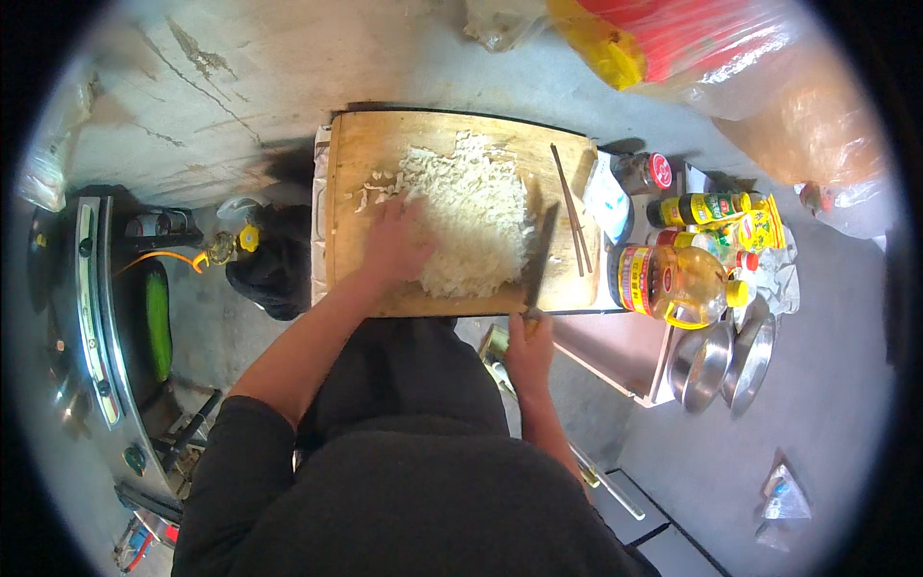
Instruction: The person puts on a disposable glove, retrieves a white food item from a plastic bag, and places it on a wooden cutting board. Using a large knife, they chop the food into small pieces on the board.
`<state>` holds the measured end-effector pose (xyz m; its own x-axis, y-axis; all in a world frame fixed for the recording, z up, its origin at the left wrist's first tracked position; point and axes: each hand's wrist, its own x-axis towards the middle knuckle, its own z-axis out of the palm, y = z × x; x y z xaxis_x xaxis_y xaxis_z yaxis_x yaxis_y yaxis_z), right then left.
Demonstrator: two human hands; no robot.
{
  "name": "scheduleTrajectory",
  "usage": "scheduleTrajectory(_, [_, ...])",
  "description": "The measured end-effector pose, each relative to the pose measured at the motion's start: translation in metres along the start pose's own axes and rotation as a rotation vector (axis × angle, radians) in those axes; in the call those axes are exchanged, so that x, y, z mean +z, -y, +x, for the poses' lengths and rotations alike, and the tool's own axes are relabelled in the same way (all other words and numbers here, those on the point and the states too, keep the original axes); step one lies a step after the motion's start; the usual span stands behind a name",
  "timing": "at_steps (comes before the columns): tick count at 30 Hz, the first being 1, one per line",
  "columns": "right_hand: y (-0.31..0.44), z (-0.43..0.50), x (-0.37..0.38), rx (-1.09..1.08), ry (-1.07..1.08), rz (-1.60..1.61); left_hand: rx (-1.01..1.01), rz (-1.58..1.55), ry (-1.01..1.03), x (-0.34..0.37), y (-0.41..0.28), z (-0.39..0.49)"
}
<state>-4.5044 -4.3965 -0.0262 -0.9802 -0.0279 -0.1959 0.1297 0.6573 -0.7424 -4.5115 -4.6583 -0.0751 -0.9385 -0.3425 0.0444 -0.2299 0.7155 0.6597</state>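
Observation:
A broad heap of finely chopped pale vegetable (469, 216), which looks like cabbage, covers the middle of a wooden cutting board (360, 148). My left hand (398, 241) rests at the heap's left edge, palm down and somewhat blurred, with a few loose shreds just beyond its fingertips. At the board's near edge, my right hand (530, 346) grips a kitchen knife (544, 252) by its handle. The blade points away from me along the heap's right side, apart from most of it. Two dark chopsticks (571, 209) lie on the board to the right of the blade.
Right of the board stand a large oil bottle (667, 281), a red-lidded jar (645, 173), sauce bottles (699, 209) and steel bowls (699, 368). An open drawer (613, 346) juts out below. Leftward are a gas stove (97, 310) and a green cucumber-like vegetable (157, 324).

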Motion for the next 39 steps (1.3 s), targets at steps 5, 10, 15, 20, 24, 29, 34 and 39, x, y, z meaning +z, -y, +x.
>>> scheduleTrajectory(5, [0.02,-0.002,0.022,0.013,0.171,0.084,-0.034,-0.336,0.054,-0.01,0.001,0.003])
scheduleTrajectory(10, [0.03,0.007,-0.035,-0.122,0.325,-0.113,-0.281,-0.409,0.059,-0.033,0.02,0.0])
scheduleTrajectory(15, [0.011,0.044,-0.085,-0.345,0.799,-0.374,-0.299,-0.416,-0.088,-0.025,0.028,0.01])
scheduleTrajectory(20, [0.006,0.115,-0.063,-0.83,0.965,-0.406,-0.32,-0.326,-0.271,-0.034,0.023,0.018])
scheduleTrajectory(24, [0.025,0.152,-0.057,-0.909,0.823,-0.381,-0.396,-0.332,-0.388,-0.046,0.014,0.005])
scheduleTrajectory(29, [0.036,0.154,-0.058,-0.822,0.713,-0.241,-0.356,-0.422,-0.641,-0.043,-0.003,-0.009])
scheduleTrajectory(34, [0.027,0.132,-0.044,-0.211,0.723,-0.084,-0.311,-0.404,-0.62,-0.015,-0.027,-0.005])
scheduleTrajectory(39, [0.03,0.117,-0.032,-0.046,0.637,0.219,-0.135,0.011,-0.487,0.012,-0.034,0.018])
